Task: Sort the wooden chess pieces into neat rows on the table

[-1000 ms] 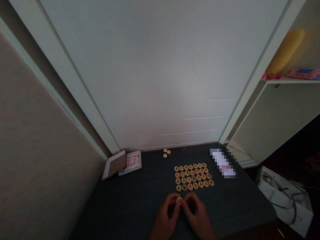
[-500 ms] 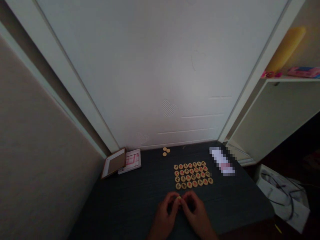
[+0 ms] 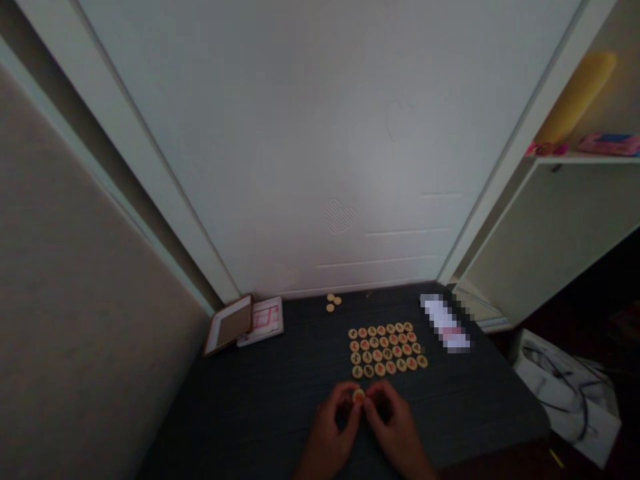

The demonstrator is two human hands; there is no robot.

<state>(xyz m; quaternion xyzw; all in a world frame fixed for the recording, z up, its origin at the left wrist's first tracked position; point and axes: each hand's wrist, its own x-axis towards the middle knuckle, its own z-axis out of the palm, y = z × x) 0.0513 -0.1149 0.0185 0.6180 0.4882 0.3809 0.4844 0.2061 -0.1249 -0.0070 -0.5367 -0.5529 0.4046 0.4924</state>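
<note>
Near the table's front, a round wooden Chinese chess piece [image 3: 359, 397] with a red character facing up sits between the fingertips of both hands. My left hand [image 3: 334, 423] pinches it from the left. From the right, my right hand [image 3: 390, 421] has its thumb and fingers closed on the same piece. Just beyond my fingers lie several Chinese chess pieces [image 3: 387, 354] in neat rows, marked with red or black characters. Farther back, three plain-looking pieces [image 3: 331, 308] rest close together by the white panel.
The dark table [image 3: 260, 413] meets a white panel [image 3: 280, 167] at the back. At its left corner lie a brown-edged box part [image 3: 235, 323] and a white-and-red box [image 3: 267, 320]. A blurred-out paper [image 3: 447, 325] lies at the right. A white box with cables [image 3: 570, 393] stands beyond the right edge.
The held piece has been tilted so its red-marked face now shows upward. Both hands stay in nearly the same place, and the rows are unchanged.
</note>
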